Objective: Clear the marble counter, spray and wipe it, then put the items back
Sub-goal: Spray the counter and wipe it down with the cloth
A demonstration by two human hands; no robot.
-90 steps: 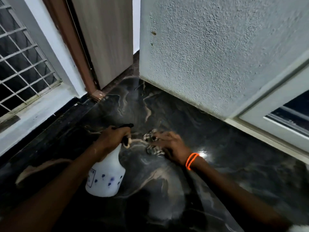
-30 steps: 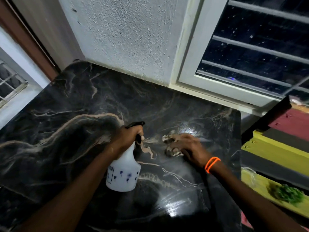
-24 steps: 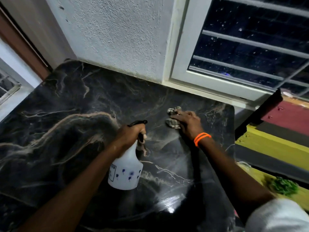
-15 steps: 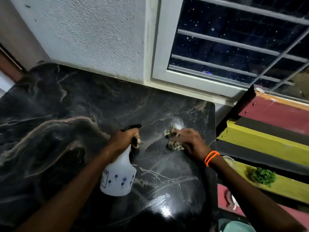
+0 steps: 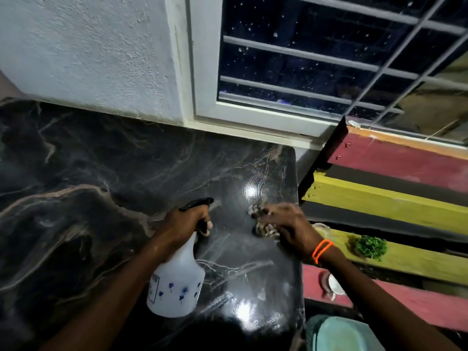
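Left hand (image 5: 186,221) wrapped round neck of white plastic spray bottle (image 5: 177,282), ready to re-spray. Right hand (image 5: 286,225) presses crumpled patterned cloth (image 5: 263,228) flat on black veined marble counter (image 5: 88,198) nr right edge, wiping.

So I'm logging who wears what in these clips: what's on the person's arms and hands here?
Both forearms are bare, with no sleeves or gloves in view. The right hand has a thin bright orange band looped twice round its wrist. The left hand and its wrist carry nothing: no ring, watch or band shows.
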